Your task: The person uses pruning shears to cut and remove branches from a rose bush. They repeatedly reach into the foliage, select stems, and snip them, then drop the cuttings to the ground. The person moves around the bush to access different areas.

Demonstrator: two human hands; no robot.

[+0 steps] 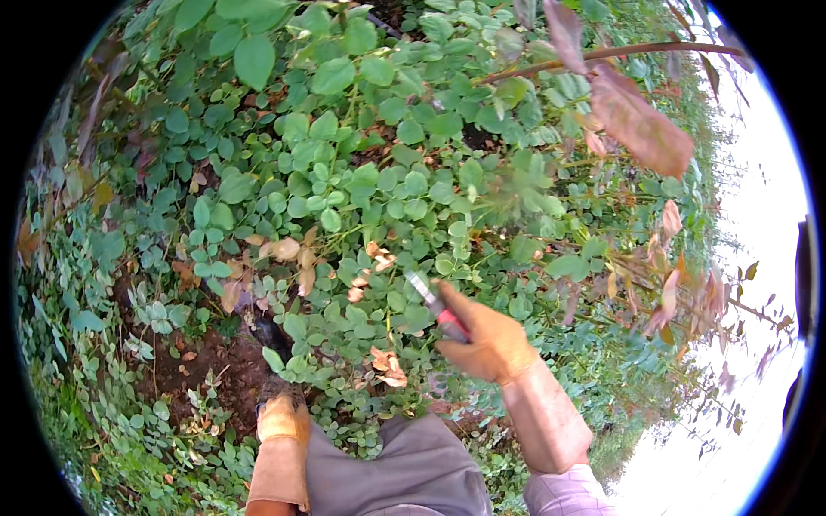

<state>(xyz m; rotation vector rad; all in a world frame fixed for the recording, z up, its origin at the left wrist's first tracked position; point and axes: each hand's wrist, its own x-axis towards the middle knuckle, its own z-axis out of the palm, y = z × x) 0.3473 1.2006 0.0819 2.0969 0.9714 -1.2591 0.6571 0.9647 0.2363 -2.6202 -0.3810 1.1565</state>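
Observation:
My right hand [487, 338], in a tan leather gauntlet glove, is closed around the red and dark handle of pruning shears [445, 313]. The metal end points up and left over green rose foliage [413, 193]; the blades are blurred, and whether they are apart I cannot tell. Low at the left, my left hand [282, 416] wears a matching glove and is beside my trouser leg, near a dark object at the soil. Its fingers are partly hidden, and what they hold cannot be told. Dry brown leaves [388, 366] hang between the hands.
A reddish stem [613, 50] with large purple-brown leaves crosses the upper right, close to the camera. Bare brown soil [213, 367] shows at the lower left. A dark pipe-like thing [268, 332] lies among the leaves above my left hand. Dense bushes surround my legs.

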